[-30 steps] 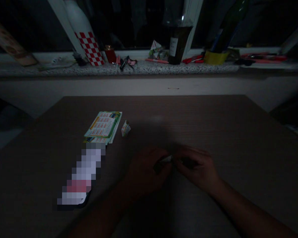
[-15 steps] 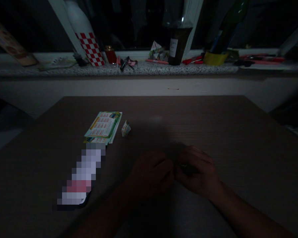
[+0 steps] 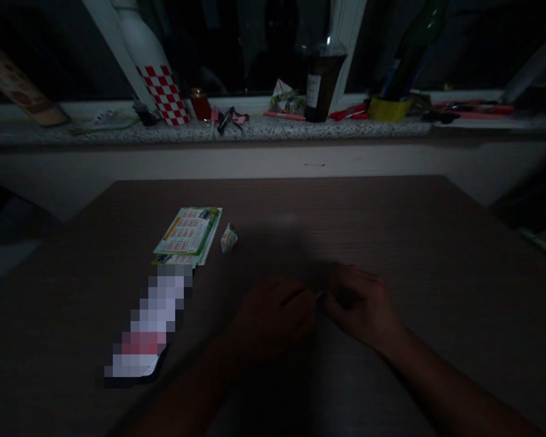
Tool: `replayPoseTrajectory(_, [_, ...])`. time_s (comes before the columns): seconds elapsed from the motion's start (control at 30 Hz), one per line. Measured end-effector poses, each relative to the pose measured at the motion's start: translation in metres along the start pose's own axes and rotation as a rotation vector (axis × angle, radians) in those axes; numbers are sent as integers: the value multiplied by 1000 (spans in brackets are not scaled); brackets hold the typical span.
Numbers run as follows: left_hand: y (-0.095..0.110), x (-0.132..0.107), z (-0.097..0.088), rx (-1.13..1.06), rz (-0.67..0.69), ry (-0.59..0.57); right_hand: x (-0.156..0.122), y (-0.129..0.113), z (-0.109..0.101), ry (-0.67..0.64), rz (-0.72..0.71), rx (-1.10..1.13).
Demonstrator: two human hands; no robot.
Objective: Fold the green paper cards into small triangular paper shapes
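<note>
My left hand (image 3: 277,312) is closed, its fingers curled in above the table. Close beside it on the right, my right hand (image 3: 357,303) pinches with thumb and fingers. Between the fingertips of both hands shows a thin pale sliver (image 3: 319,295) that looks like paper; most of it is hidden in the dark by the fingers. A small folded paper piece (image 3: 229,238) with a printed pattern lies to the left, beyond my hands. Beside it rests a stack of printed calendar cards (image 3: 186,232). A phone (image 3: 155,321) with a lit, blurred-out screen lies nearer me, touching the cards.
The dim wood-grain table (image 3: 368,212) meets a wall below a granite sill (image 3: 264,127). On the sill stand a white bottle with red checks (image 3: 161,91), a dark cup (image 3: 321,88), a green bottle (image 3: 412,54), yellow tape (image 3: 389,110) and a folded paper shape (image 3: 282,96).
My hands have drawn slightly apart, and the pale sliver now shows between them. My right hand has shifted a little up and left. The view has tilted slightly.
</note>
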State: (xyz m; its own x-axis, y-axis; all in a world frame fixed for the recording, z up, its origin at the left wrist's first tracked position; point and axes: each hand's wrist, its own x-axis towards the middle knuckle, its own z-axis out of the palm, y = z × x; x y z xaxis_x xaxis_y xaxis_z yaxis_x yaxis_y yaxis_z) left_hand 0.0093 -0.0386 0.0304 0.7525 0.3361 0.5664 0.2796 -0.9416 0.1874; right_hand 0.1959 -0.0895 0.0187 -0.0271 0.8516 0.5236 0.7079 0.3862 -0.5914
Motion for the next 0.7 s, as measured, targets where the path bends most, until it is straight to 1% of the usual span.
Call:
replayPoseTrajectory(0.07, [-2, -1, -2, -11, -18, 41, 1, 5, -4, 10, 68, -33])
replayPoseTrajectory(0.13, [-4, -1, -5, -39, -64, 92, 1, 9, -8, 46, 109, -41])
replayPoseTrajectory(0.2, [-6, 0, -8, -85, -122, 127, 0, 11, -10, 77, 115, -22])
replayPoseTrajectory(0.27, [-7, 0, -9, -134, -191, 116, 0, 9, -10, 74, 105, 19])
replayPoseTrajectory(0.37, [-6, -1, -7, -222, -350, 97, -1, 3, -5, 26, 126, 128])
replayPoseTrajectory(0.47, [-3, -2, -3, -334, -544, 131, -3, 0, 3, -38, 228, 291])
replayPoseTrajectory(0.53, [0, -2, -1, -406, -624, 127, -4, -1, 7, -75, 301, 388])
replayPoseTrajectory(0.6, [0, -1, 0, -454, -655, 110, -5, 0, 9, -80, 341, 453])
replayPoseTrajectory(0.7, [-1, -1, 0, -473, -643, 70, -6, 1, 8, -40, 342, 486])
